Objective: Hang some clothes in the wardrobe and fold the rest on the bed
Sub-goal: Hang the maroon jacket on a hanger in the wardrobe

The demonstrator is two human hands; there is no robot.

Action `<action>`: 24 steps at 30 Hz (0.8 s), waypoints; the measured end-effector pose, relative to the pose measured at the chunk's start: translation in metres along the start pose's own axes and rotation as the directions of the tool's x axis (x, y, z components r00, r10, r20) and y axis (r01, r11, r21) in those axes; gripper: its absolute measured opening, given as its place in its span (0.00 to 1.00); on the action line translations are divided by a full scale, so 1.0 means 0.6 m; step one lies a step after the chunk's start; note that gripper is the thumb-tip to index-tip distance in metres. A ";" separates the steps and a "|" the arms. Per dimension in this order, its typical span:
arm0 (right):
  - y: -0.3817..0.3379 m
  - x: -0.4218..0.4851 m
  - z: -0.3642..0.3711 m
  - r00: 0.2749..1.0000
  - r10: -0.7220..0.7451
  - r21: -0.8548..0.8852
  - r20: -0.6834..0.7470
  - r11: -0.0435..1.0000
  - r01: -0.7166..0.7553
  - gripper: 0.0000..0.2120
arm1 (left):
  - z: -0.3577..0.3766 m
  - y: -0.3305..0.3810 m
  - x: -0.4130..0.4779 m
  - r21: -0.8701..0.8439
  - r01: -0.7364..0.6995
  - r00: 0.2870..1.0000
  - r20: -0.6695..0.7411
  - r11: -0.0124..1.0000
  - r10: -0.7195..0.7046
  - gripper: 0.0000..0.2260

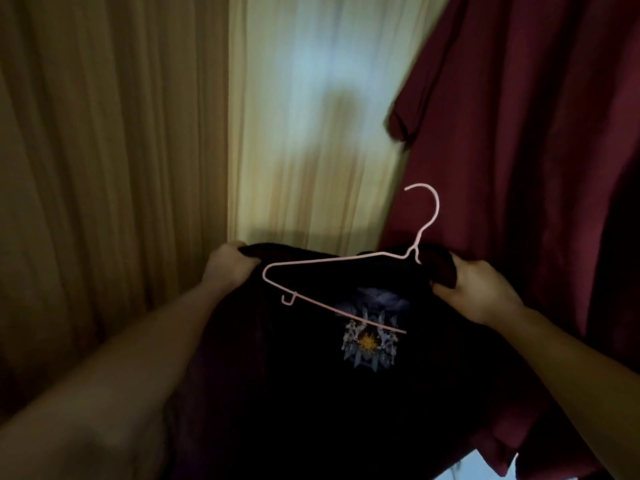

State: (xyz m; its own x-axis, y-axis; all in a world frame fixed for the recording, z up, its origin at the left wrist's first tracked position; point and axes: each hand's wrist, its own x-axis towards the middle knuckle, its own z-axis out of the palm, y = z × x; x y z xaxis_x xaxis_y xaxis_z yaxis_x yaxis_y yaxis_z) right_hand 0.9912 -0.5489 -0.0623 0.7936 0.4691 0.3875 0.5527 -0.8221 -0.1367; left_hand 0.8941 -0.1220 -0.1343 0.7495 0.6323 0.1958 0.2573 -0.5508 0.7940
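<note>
A dark T-shirt point(311, 393) is held up at the mouth of the wardrobe, stretched between both hands, with its colourful print point(369, 336) facing the camera. The left hand point(228, 263) grips the shirt's top left corner, its fingers curled over the bunched edge. The right hand point(474, 289) grips the top right corner the same way, with a wad of fabric wrapped in its curled fingers. A pink wire hanger point(332, 260) lies tilted against the front of the shirt: its lower bar crosses the top of the print, and its hook rises above the shirt's upper edge, just beside the right hand. Whether that hand also pinches the hanger's neck cannot be told. To the right of the shirt, and partly behind it, hangs a maroon garment point(519, 133), one sleeve point(403, 123) jutting out above the hook. Beyond the shirt's upper edge stands the pale, lit back panel point(311, 116), and to the shirt's left a brown side panel point(104, 133).
</note>
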 end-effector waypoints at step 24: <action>-0.251 0.103 -0.273 0.881 -0.295 -0.071 -0.369 0.955 0.289 0.18 | -0.206 0.348 -0.229 0.345 -0.603 0.718 -0.160 0.720 0.678 0.29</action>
State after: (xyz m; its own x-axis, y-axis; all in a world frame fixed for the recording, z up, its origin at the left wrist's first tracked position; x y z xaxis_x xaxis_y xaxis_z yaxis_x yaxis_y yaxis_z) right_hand 0.9152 -0.4490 0.1313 0.4427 0.5364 0.7185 0.7392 -0.6719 0.0462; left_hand 0.7696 -0.2563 0.0756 0.6148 0.1677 0.7706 -0.0562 -0.9653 0.2549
